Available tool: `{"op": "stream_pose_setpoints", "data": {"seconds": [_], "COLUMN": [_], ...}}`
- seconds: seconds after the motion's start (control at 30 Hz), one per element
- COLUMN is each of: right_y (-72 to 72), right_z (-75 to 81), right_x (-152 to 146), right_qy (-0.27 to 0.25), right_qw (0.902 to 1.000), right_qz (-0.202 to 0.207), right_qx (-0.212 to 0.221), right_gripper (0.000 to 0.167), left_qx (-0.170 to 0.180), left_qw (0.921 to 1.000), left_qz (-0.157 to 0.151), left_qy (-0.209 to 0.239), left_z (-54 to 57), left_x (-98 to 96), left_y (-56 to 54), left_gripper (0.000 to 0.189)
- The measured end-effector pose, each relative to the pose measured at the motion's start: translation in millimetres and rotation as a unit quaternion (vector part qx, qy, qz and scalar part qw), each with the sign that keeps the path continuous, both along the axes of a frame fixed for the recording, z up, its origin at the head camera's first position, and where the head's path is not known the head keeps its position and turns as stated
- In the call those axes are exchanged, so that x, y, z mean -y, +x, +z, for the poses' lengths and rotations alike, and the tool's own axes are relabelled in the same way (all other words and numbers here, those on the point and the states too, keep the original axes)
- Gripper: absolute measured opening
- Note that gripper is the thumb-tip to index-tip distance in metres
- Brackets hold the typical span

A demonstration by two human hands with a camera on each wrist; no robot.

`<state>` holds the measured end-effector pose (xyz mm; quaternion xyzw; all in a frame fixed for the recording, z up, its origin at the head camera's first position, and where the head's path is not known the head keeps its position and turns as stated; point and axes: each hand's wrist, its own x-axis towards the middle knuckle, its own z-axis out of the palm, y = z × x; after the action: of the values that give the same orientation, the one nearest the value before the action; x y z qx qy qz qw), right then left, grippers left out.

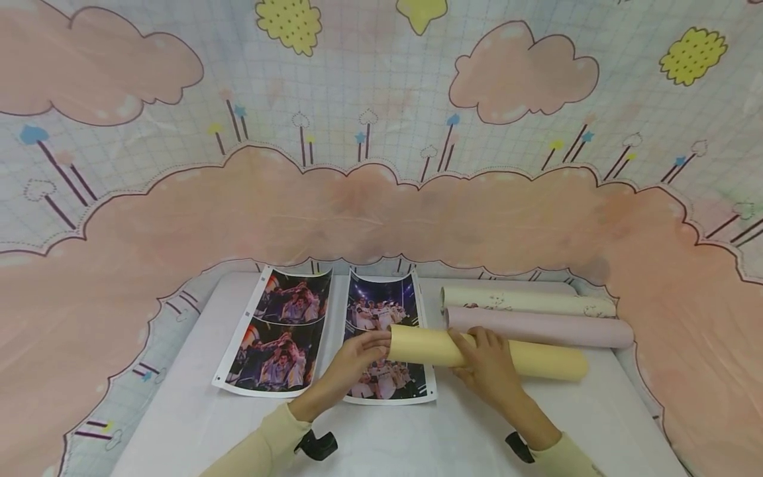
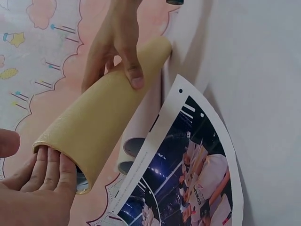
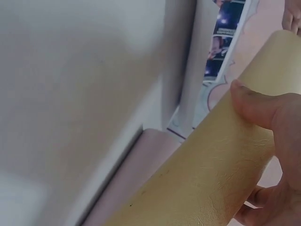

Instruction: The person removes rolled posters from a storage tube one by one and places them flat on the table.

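Observation:
A yellow wallpaper roll (image 1: pixel 542 361), hollow at its near end, lies sideways over the lower half of the right photo print (image 1: pixel 381 305). My right hand (image 1: pixel 490 368) grips its middle, thumb on one side and fingers on the other. At the left end is my left hand (image 1: pixel 357 358). In the left wrist view, this hand's straight fingers (image 2: pixel 49 169) reach into the hollow opening, while the thumb stands apart outside. Something greyish shows inside the opening beside the fingers. To the left lies another photo print (image 1: pixel 280 331) with a white border.
Behind the yellow roll lie a pink roll (image 1: pixel 536 328) and a cream roll with a floral print (image 1: pixel 536 303). The white table (image 1: pixel 179 424) backs onto a hanging cloth (image 1: pixel 381 218) patterned with clouds. Black straps (image 1: pixel 318 447) sit at the wrists.

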<state>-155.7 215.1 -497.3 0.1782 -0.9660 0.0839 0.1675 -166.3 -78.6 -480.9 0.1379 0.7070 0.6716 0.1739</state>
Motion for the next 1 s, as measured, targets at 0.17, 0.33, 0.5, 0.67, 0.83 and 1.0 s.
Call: {"op": "stream_pose_setpoints", "data": {"seconds": [0.17,0.33,0.5,0.67,0.83,1.0], "right_y": [2.2,3.9,3.1,1.5,0.7,0.4], "right_z": [-2.3,-4.0,-6.2,-8.6,-11.0,-11.0], "right_x": [5,11,15,17,19,20], "right_qy": [-0.004,-0.011,-0.021,-0.025,-0.030,-0.031], "right_qw": [1.0000,0.9999,0.9998,0.9996,0.9994,0.9991], "right_qz": [-0.003,0.004,0.007,0.006,0.003,0.007], "right_qx": [0.003,0.004,0.000,0.007,0.015,0.029], "right_gripper": [0.079,0.081,0.081,0.083,0.083,0.082], "left_qx": [-0.002,-0.014,-0.023,-0.014,0.005,0.023], "left_qw": [0.9999,0.9991,0.9985,0.9992,0.9997,0.9997], "left_qz": [0.007,0.018,0.022,0.019,0.020,0.009], "left_qy": [-0.014,-0.036,-0.046,-0.033,-0.013,-0.008], "left_z": [-2.8,-3.6,-4.8,-8.4,-12.3,-16.8], "left_x": [-0.6,-1.6,-0.2,-0.6,-2.7,-1.0], "left_y": [0.1,0.4,1.6,3.4,2.3,0.9], "left_gripper": [0.046,0.046,0.045,0.042,0.045,0.053]}}
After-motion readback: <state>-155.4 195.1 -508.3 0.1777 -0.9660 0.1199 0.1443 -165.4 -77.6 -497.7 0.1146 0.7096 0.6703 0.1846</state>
